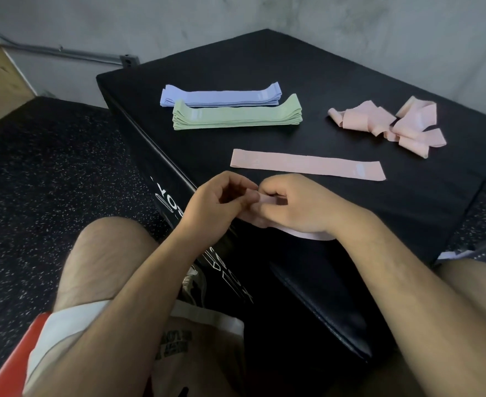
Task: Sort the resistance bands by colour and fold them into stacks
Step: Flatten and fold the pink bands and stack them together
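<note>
Pinching 1 pink band (307, 234) at the near edge of the surface (264, 67), curled fingers (271, 187) of left hand (221, 202) and right hand (296, 204) flatten it. Next it likely goes squarely onto the flat band (307, 166); a tangled pile (393, 124) waits.

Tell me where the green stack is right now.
In the head view, the green stack lies on the far left of the black box, just in front of the purple stack.

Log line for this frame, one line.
phase: folding pink | left hand: pinches held pink band | right hand: grips it | stacked: lilac stack, green stack | flat pink band laid out | pink pile unfolded
</note>
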